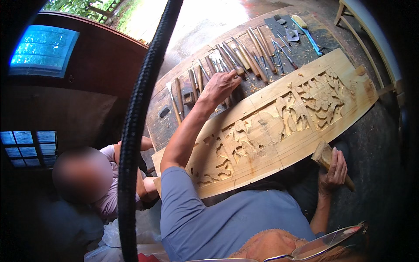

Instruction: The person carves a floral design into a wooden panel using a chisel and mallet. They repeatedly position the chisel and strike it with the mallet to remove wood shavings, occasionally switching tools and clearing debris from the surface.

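Note:
My left hand (221, 86) reaches across to the row of carving chisels (257, 47) on the bench. Its fingers are bent and closed at a wooden-handled chisel (239, 71); part of the grip is hidden by the hand. In front of me lies a long pale wooden panel (257, 177) with floral and leaf shapes carved into it in relief. Beyond the panel's near edge, on the right, my right hand (335, 174) is wrapped round the handle of a wooden mallet (323, 155), its head tilted up toward the panel.
A blue-handled brush (309, 37) lies at the bench's far right, near dark sharpening stones (279, 19). Wood chips dot the worn bench (163, 126). Another person (111, 183) sits at the left. A wooden chair (371, 48) stands at the far right, plastic bags (111, 236) at lower left.

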{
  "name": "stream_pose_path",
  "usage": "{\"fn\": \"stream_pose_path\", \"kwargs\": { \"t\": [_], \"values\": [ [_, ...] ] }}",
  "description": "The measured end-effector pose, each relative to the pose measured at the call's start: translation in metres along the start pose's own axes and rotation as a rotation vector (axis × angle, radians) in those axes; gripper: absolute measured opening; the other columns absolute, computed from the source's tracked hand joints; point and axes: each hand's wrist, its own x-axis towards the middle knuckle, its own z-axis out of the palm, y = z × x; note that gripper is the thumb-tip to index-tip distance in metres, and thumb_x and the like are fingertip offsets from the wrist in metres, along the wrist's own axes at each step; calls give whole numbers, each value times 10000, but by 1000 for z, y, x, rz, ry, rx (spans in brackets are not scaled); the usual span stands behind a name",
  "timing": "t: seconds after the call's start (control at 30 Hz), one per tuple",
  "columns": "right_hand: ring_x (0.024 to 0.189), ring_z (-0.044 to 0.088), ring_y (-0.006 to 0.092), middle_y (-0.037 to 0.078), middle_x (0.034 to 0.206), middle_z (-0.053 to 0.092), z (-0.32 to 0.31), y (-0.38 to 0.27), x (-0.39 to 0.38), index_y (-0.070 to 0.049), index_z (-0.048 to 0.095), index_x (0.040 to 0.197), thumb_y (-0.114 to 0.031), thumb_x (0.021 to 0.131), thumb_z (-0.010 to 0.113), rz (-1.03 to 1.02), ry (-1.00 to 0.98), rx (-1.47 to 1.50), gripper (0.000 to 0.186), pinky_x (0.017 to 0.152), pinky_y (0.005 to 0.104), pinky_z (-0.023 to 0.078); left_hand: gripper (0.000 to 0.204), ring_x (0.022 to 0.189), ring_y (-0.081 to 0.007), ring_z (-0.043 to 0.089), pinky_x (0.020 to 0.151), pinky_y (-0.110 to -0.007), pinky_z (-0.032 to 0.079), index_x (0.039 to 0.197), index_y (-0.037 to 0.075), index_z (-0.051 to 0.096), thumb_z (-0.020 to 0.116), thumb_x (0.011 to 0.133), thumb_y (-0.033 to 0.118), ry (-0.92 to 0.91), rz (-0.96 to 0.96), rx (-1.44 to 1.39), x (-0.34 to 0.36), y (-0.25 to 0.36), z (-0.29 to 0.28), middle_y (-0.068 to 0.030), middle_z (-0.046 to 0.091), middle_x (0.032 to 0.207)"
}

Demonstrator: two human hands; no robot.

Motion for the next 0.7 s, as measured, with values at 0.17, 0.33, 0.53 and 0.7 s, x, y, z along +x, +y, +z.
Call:
{"fn": "stream_pose_path", "kwargs": {
  "t": [0.17, 0.33, 0.53, 0.7],
  "values": [
    [1230, 690, 363, 166, 1376, 674, -3, 0, 0, -96, 591, 1491, -340, 1055, 702, 20, -33, 25, 512, 1037, 499, 570, 137, 897, -292, 716, 775, -423, 608, 1111, 100, 683, 595, 1006, 109, 2, 107, 119, -1, 1, 3, -106, 655, 1091],
    [1222, 692, 359, 166, 1374, 675, -1, -1, 3, -88, 597, 1486, -372, 1084, 648, 21, -23, 28, 495, 1023, 495, 570, 270, 793, -231, 718, 651, -363, 618, 1307, 140, 653, 591, 1048, 99, 320, 361, 344, -12, -6, 5, -97, 667, 1127],
    [1216, 691, 359, 163, 1377, 677, 0, 0, 1, -107, 595, 1499, -374, 1103, 610, 35, -22, 17, 478, 1017, 500, 569, 195, 672, -193, 747, 555, -342, 595, 1262, 95, 672, 625, 1074, 74, 815, -67, -116, -25, -10, -32, -105, 789, 926],
    [1239, 687, 348, 166, 1404, 674, 4, 0, -6, -121, 578, 1522, -341, 1055, 706, 36, -30, -5, 531, 1026, 504, 575, 199, 694, -185, 744, 630, -324, 609, 1253, 9, 614, 592, 1104, 140, 1152, -475, -256, -109, -41, -65, -135, 781, 966]
  ]
}}
